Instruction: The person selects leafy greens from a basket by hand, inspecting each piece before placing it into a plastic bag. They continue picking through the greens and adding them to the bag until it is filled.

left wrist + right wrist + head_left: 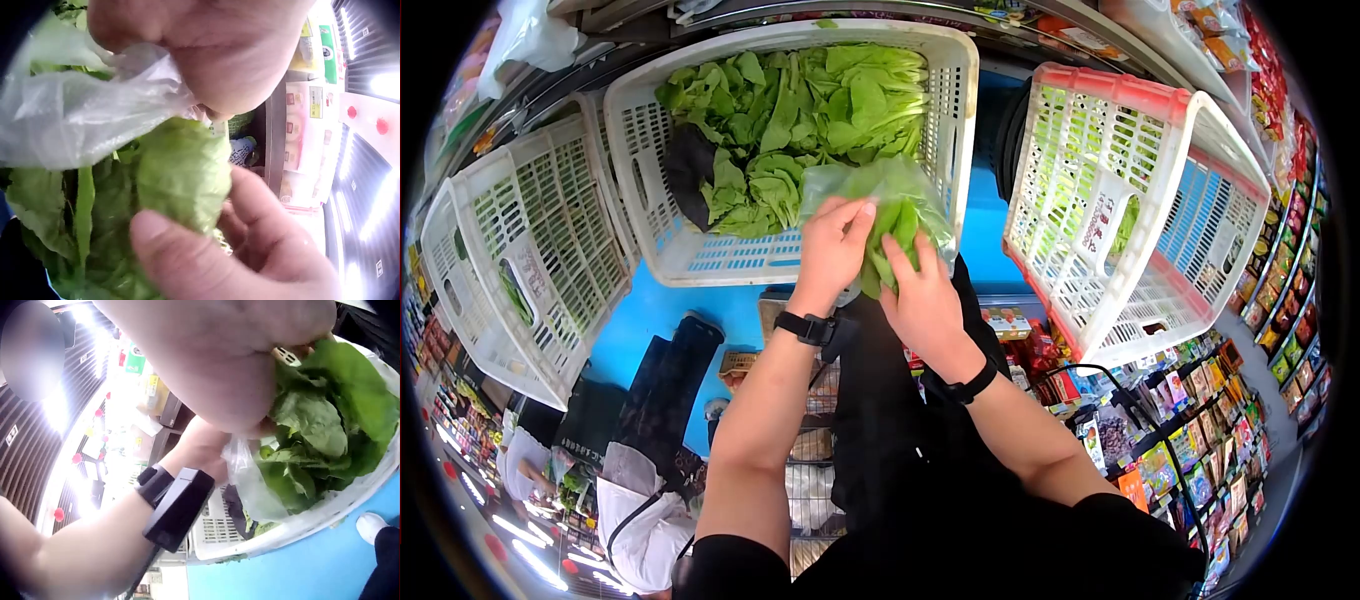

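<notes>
While our left grip pinched the plastic bag, our right grip clasped greens by the crate's near edge; bagging them seemingly called for gentleness.

Leafy greens in white crate

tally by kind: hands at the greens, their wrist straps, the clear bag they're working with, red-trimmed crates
Left hand, right hand: 2
Wrist straps: 2
Clear bag: 1
Red-trimmed crate: 1
Total: 6
</notes>
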Tool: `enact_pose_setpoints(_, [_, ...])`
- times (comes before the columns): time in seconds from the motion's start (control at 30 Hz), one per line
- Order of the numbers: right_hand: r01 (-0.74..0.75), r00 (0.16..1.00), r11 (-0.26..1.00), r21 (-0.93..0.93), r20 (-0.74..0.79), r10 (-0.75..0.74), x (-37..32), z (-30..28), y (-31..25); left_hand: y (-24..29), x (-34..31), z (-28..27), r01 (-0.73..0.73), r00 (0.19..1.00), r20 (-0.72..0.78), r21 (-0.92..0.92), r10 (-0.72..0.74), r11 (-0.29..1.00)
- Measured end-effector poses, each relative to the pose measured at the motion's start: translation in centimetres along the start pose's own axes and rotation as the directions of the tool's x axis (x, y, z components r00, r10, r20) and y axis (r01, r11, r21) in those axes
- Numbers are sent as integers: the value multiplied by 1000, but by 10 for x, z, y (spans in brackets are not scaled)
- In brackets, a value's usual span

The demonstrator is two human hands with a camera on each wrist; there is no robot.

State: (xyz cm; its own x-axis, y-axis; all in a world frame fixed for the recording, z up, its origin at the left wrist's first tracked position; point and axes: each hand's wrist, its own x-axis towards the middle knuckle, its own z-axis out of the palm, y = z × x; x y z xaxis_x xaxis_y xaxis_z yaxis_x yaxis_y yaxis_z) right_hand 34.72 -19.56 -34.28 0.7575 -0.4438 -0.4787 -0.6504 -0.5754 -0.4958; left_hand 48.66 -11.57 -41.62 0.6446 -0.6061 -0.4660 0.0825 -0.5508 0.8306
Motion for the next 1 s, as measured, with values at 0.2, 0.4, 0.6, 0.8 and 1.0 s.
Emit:
enact_pose_setpoints(0.2, [70, 980, 992, -100, -176, -87, 25, 28, 19, 4, -3, -7, -86, 988, 132, 70, 76, 994])
enact_pose_setpoints(0.4, [-73, 950, 967, -243, 278, 142, 61, 42, 32, 7, -1, -14, -125, 977, 193, 176, 90, 976])
enact_pose_setpoints(0.6, [-120, 990, 986, -117, 59, 128, 60, 35, 27, 6, 0, -16, -78, 982, 180, 105, 58, 991])
enact_pose_setpoints(0.8, [-102, 992, 993, 66, 80, 97, 32, -13, 36, 7, -12, -36, -54, 996, 83, 359, 25, 932])
enact_pose_setpoints(1.0, [-216, 976, 976, 26, -3, 216, 20, -27, 58, 13, -62, -64, 194, 973, 0, 537, -230, 821])
